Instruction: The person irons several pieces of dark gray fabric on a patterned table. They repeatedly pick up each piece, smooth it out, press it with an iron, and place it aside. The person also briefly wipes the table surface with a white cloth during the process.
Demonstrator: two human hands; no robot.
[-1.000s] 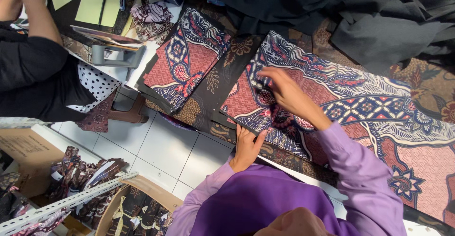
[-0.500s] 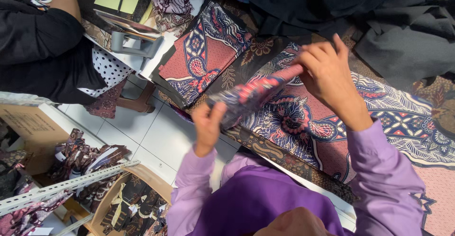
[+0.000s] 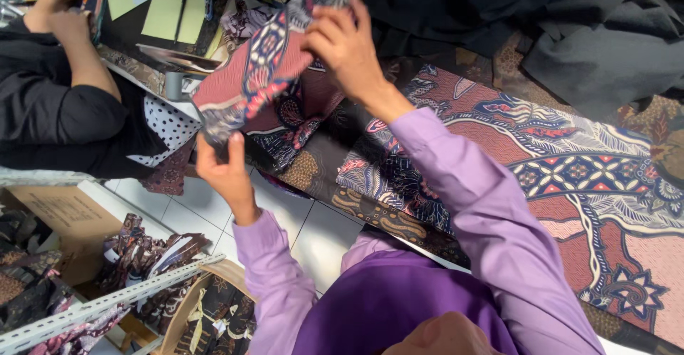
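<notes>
Above the big spread-out batik cloth (image 3: 570, 177) I've got the folded batik piece (image 3: 260, 70) lifted up in the air, so it's off the pile but not laid down anywhere yet. My left hand (image 3: 224, 170) pinches its lower corner, fingers closed tight on the edge. My right hand (image 3: 345, 45) grips the top end, fingers curled round the fabric, nothing loose

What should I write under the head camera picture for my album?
Two hands, left hand and right hand, lift a folded patterned cloth above more batik fabric on the floor.
</notes>
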